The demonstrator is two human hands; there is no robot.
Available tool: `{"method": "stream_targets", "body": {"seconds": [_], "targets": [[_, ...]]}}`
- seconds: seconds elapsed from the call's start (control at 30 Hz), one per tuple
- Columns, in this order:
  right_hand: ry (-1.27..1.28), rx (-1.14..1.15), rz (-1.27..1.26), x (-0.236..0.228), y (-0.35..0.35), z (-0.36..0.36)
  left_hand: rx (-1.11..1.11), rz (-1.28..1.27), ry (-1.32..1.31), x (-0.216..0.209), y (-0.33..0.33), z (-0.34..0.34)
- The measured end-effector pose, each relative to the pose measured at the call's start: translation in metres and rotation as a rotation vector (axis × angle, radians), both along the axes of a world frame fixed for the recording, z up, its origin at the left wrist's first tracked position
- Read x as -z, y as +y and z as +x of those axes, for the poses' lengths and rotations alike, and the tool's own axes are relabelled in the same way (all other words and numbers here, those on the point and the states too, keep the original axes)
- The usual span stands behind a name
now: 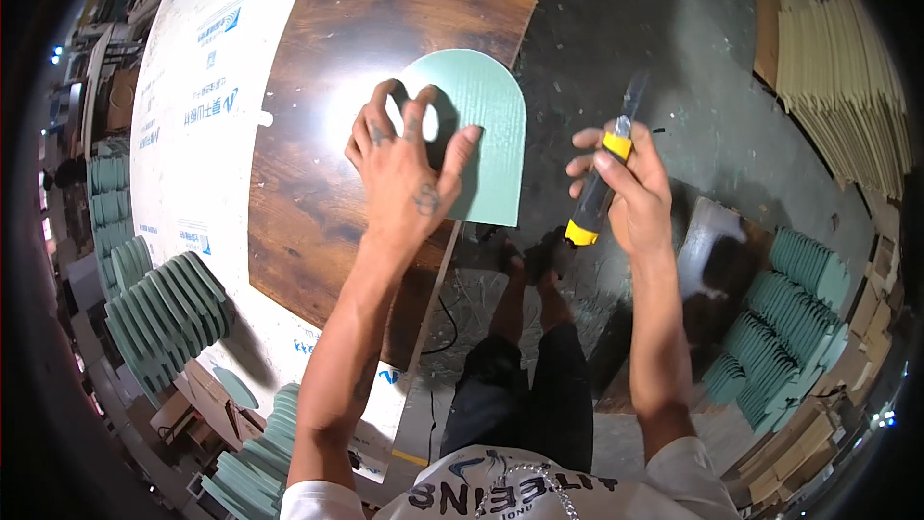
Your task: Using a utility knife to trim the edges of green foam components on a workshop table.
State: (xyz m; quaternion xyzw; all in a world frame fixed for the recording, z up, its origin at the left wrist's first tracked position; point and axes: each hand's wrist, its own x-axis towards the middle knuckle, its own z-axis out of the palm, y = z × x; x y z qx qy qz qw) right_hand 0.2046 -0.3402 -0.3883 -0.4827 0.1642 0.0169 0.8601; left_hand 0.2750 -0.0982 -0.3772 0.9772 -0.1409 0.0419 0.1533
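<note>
Left hand [409, 173]: fingers spread wide and bent, over the left part of a pale green, flat panel with an arched end [496, 149], thumb lying across its middle; firm contact or light touch, can't tell. Right hand [643, 197]: closed around a black-and-yellow utility knife [595, 195], blade end pointing away from the person, tilted slightly right.

Key relation: the panel lies to the left of the right hand and knife, well apart from them, and directly under the left hand, the nearer one. Long axis appears to run away from the person, arched end far, straight end near. It sits at the right edge of the dark brown wood-grain counter [318, 183], right side sticking out past it.

In the way: left hand hides the panel's left edge; between panel and knife is a gap over the grey floor [664, 29].

Around: white printed board [192, 87] left of the wood-grain surface; stacked green pieces at left [168, 323], more green stacks at right [794, 327]; cream sheet stack [842, 87] far right.
</note>
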Motion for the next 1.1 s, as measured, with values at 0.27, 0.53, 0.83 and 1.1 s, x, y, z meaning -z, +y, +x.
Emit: {"method": "stream_targets", "body": {"seconds": [0.27, 0.53, 0.83, 1.1], "targets": [[-0.242, -0.411, -0.494, 0.019, -0.008, 0.087, 0.204, -0.096, -0.191, 0.01, 0.0, 0.033], [-0.785, -0.304, -1.21, 0.038, 0.004, 0.125, 0.162, -0.065, -0.165, 0.012, -0.005, 0.032], [-0.805, -0.187, -1.432, 0.03, 0.013, 0.046, 0.178, -0.108, -0.238, 0.018, 0.002, 0.033], [-0.449, 0.044, -0.968, 0.02, 0.052, -0.013, 0.206, -0.134, -0.253, 0.023, 0.002, 0.036]]}}
